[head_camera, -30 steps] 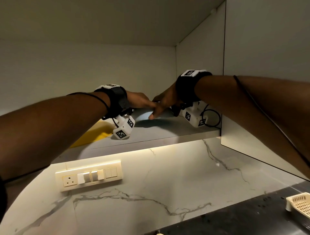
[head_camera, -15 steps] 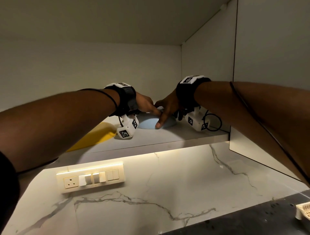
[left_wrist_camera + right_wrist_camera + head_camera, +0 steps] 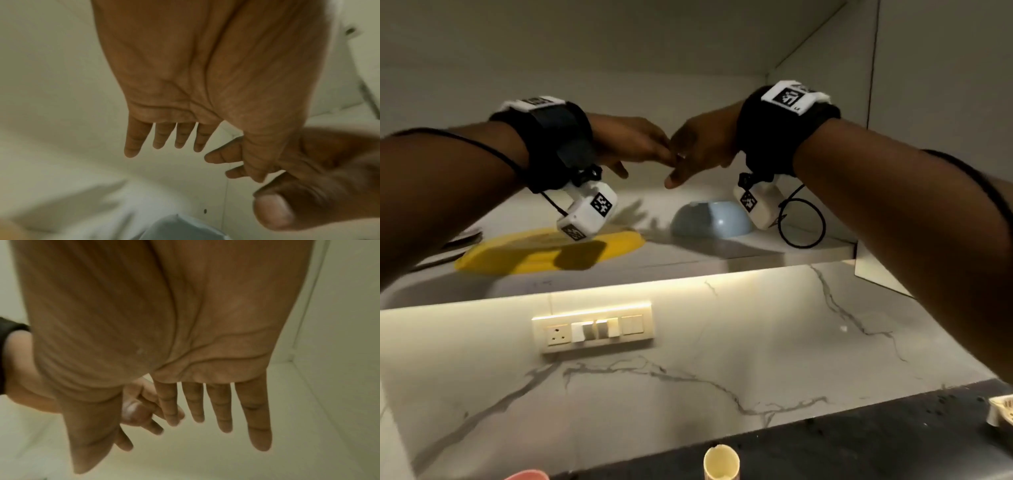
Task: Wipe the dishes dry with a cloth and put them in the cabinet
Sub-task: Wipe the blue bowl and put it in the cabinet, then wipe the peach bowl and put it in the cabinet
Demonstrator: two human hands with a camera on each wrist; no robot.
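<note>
A pale blue bowl (image 3: 710, 219) sits upside down on the cabinet shelf (image 3: 722, 255), its edge also at the bottom of the left wrist view (image 3: 179, 229). A yellow plate (image 3: 524, 251) lies flat on the shelf to its left. My left hand (image 3: 633, 144) and right hand (image 3: 698, 147) hover above the bowl, fingertips nearly meeting, clear of it. Both wrist views show straight, spread fingers (image 3: 160, 138) (image 3: 218, 405) holding nothing. No cloth is in view.
The cabinet's right wall (image 3: 822, 68) and open door (image 3: 941, 102) stand close to my right arm. Below are a switch panel (image 3: 592, 327) on the marble wall, a dark counter (image 3: 859, 442), a cream cup (image 3: 720, 462) and a basket corner (image 3: 1001, 409).
Both hands have let go of the blue bowl and lifted off it, drawing back and up. The bowl stays upside down on the shelf.
</note>
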